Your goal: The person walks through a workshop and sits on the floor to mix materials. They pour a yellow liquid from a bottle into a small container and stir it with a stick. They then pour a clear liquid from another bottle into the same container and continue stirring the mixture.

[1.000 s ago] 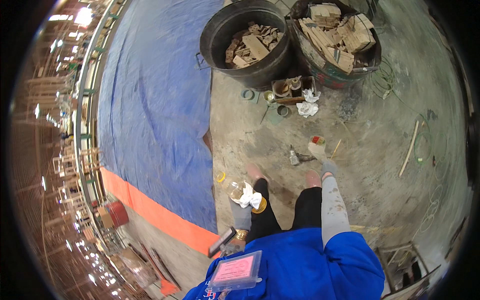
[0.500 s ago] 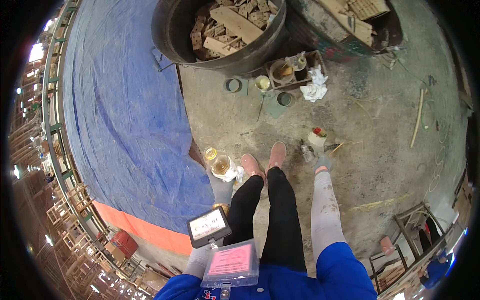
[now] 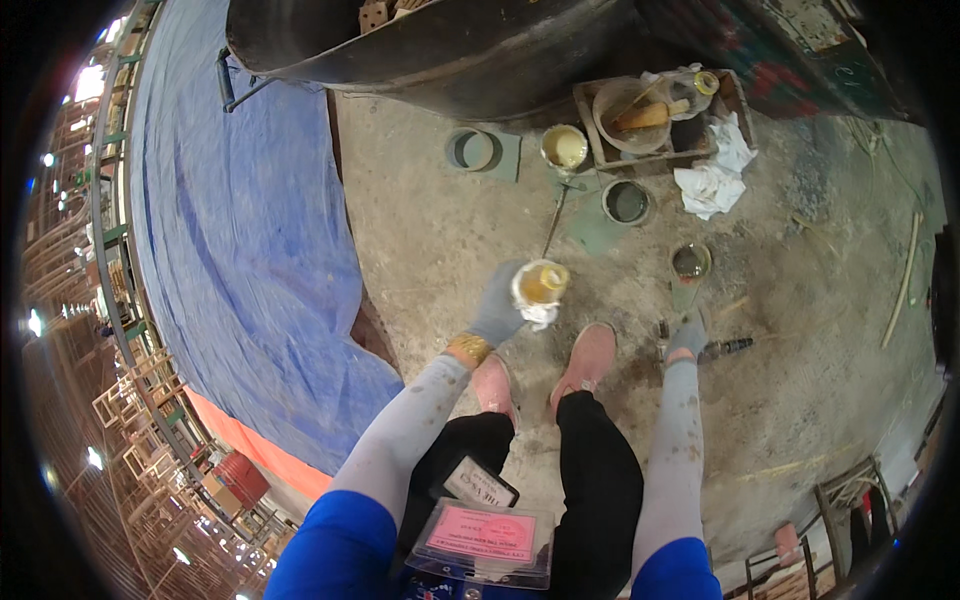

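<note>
Left of the fingers, beyond a strip of floor, lies the blue tarp point(image 3: 240, 250). The left hand point(image 3: 495, 310) grasps the bottle point(image 3: 543, 283), its yellow top facing up; the white rag point(image 3: 540, 317) against it perhaps helps the grip or catches drips. A thin rod point(image 3: 555, 220) lies past those fingers, between them and the cream pot point(image 3: 565, 148) and dark pot point(image 3: 627, 203), probably grouped within reach. Behind, the box point(image 3: 650, 160) backs onto the drums, which block the far side. The right hand point(image 3: 687, 335) seems closed on the cup point(image 3: 702, 272), mouth up, likely keeping its contents level; finger detail is blurred. Just beside these fingers, the spray gun point(image 3: 727, 348) crowds the floor.
</note>
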